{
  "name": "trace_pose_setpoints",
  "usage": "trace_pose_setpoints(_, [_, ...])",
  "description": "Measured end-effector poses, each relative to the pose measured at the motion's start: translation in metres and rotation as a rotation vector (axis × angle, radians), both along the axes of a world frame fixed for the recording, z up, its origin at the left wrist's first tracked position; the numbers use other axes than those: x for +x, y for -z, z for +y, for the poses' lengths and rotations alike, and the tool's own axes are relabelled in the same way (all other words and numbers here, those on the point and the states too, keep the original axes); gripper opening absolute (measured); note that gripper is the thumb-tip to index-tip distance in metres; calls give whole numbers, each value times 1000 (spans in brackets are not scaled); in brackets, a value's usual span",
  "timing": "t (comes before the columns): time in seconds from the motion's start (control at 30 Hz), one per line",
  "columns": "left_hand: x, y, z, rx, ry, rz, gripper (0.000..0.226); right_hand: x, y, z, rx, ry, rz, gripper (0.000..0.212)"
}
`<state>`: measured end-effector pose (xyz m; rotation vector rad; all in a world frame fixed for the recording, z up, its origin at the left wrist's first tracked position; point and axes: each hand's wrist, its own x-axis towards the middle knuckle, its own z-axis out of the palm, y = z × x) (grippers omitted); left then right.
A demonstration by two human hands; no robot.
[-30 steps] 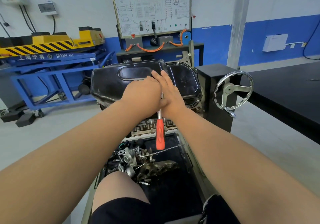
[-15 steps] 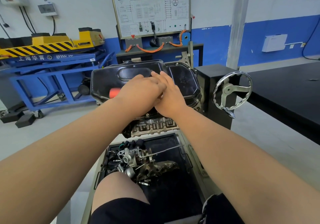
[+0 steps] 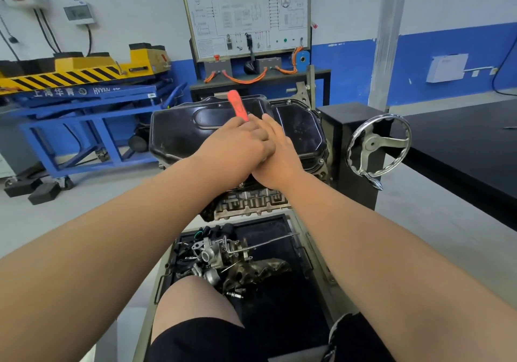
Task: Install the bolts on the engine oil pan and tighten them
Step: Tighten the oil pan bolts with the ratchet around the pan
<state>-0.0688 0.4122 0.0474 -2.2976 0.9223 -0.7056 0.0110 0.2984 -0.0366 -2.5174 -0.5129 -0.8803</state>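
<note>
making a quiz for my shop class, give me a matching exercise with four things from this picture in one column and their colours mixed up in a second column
Things:
1. oil pan
2. wrench handle
3. handwheel
4. lift cart

Colours:
a. shiny silver
b. blue and yellow
c. black
d. orange

Pairs: 1-c, 2-d, 3-a, 4-b

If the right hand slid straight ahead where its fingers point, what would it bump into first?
Probably the orange wrench handle, just beside the fingertips of the right hand. If it slips past, only the top of the black oil pan lies below. Depth is hard to judge.
</note>
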Motion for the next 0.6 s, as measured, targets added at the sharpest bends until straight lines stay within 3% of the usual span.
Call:
trace_pose_setpoints(0.13, [-1,-5,-7,-130,-170,6,28,-1,0,2,119,-66,-1,79])
trace_pose_setpoints(0.27, [-4,1,-19,-292,-331,73,44,2,3,6,30,-5,-36,70])
trace_pose_setpoints(0.37, [-3,3,-16,-231,-246,26,38,1,4,3,84,-31,-32,72])
trace_pose_setpoints(0.6, [-6,0,-10,-28,-118,-10,36,-1,0,-1,1,-14,11,77])
